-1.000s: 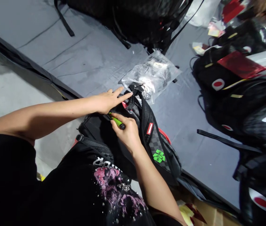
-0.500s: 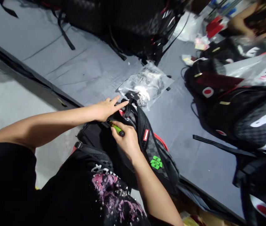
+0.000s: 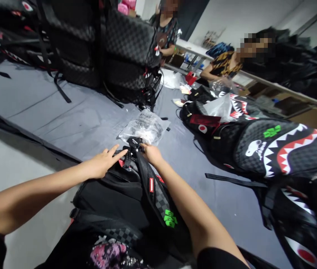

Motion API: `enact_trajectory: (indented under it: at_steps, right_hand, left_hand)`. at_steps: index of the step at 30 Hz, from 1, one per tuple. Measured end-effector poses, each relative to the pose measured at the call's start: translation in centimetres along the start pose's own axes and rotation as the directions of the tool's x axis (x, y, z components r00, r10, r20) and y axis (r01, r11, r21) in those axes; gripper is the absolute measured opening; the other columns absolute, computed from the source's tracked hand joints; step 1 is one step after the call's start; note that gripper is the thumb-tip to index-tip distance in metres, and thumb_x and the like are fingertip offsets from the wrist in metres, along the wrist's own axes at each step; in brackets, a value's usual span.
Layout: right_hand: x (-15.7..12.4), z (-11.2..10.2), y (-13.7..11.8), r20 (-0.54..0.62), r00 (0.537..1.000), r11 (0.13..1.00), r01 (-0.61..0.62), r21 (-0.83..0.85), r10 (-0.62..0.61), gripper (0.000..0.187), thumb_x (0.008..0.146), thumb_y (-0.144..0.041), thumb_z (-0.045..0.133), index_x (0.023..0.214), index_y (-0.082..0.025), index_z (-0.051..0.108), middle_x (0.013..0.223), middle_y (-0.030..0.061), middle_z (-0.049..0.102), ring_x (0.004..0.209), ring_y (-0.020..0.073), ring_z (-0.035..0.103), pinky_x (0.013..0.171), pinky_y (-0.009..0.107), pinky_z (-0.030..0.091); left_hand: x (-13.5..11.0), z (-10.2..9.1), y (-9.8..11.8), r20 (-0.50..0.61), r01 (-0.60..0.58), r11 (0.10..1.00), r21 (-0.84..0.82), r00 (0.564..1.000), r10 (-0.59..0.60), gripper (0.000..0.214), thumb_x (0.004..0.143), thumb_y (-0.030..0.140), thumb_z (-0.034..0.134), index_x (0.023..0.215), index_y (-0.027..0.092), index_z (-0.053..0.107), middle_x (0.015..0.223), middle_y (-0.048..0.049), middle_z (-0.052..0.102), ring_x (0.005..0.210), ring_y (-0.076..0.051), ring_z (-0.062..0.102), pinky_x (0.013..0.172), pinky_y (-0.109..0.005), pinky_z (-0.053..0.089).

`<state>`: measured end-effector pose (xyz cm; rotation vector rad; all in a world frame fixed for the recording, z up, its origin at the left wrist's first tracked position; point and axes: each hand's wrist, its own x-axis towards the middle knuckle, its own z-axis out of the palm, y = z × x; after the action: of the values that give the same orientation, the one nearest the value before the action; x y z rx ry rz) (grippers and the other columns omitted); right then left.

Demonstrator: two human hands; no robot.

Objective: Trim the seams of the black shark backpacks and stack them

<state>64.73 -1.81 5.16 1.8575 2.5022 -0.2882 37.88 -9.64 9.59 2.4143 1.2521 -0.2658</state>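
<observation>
A black backpack (image 3: 105, 201) with dark checkered straps, a red label and green patches leans against my body at the table edge. My left hand (image 3: 103, 163) lies over its top edge, its fingers stretched and spread. On the far side of the top, my right hand (image 3: 152, 154) has its fingers closed beside a black tag (image 3: 134, 142); what they hold, if anything, is hidden. Just beyond both hands lies a clear plastic bag (image 3: 149, 127) with pale contents. The green-handled tool is out of sight.
Stacked black checkered backpacks (image 3: 130, 48) stand at the back left of the grey table (image 3: 77, 127). More backpacks with shark-mouth prints (image 3: 284, 149) lie on the right, a loose strap (image 3: 231, 180) reaching inward. Two people are at the far side, one (image 3: 225, 67) handling clear plastic.
My right hand has moved away from the near side of the backpack top to its far side, and the green-handled tool no longer shows. The view has tilted up. My left hand stays spread.
</observation>
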Motion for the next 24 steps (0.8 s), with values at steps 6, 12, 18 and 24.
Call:
enact_trajectory:
  at_steps: [6, 12, 18, 24]
  right_hand:
    - [-0.1, 1.6, 5.7, 0.058, 0.984, 0.976, -0.161, -0.144, 0.170, 0.061, 0.092, -0.039, 0.066, 0.149, -0.028, 0.047, 0.150, 0.0216, 0.049, 0.120, 0.0306, 0.062, 0.087, 0.039, 0.054]
    - [-6.0, 0.5, 13.1, 0.141, 0.889, 0.881, -0.388, -0.270, 0.435, 0.065, 0.097, -0.050, 0.054, 0.155, -0.026, 0.037, 0.130, 0.0173, 0.065, 0.113, 0.0298, 0.067, 0.088, 0.038, 0.053]
    - [-11.6, -0.1, 14.7, 0.104, 0.781, 0.759, -0.553, -0.344, 0.616, 0.062, 0.098, -0.059, 0.045, 0.151, -0.026, 0.043, 0.124, 0.0151, 0.068, 0.109, 0.0282, 0.069, 0.084, 0.036, 0.053]
    - [-11.1, 0.6, 13.2, -0.033, 0.754, 0.689, -0.616, -0.381, 0.656, 0.055, 0.101, -0.048, 0.041, 0.141, -0.011, 0.051, 0.120, 0.0250, 0.063, 0.111, 0.0330, 0.064, 0.081, 0.037, 0.052]
  left_hand:
    - [-0.2, -0.3, 0.1, 0.004, 0.027, 0.999, -0.028, 1.000, -0.026, 0.108, 0.077, -0.001, 0.055, 0.161, 0.035, -0.002, 0.169, -0.0158, 0.006, 0.140, -0.036, 0.044, 0.099, -0.041, 0.052]
    - [0.0, 1.2, -0.7, -0.034, 0.021, 0.999, -0.031, 0.999, -0.022, 0.111, 0.075, -0.005, 0.052, 0.161, 0.034, -0.006, 0.169, -0.0164, 0.001, 0.141, -0.039, 0.041, 0.098, -0.043, 0.052]
    - [0.4, 1.6, -1.1, -0.045, 0.007, 1.000, -0.008, 0.999, -0.008, 0.105, 0.078, -0.006, 0.049, 0.162, 0.031, -0.002, 0.169, -0.0174, 0.003, 0.140, -0.039, 0.042, 0.102, -0.044, 0.050]
    - [0.4, 1.3, -1.0, -0.051, 0.018, 1.000, 0.005, 0.999, -0.018, 0.106, 0.077, -0.004, 0.052, 0.162, 0.030, -0.002, 0.169, -0.0173, 0.005, 0.140, -0.037, 0.042, 0.105, -0.044, 0.049]
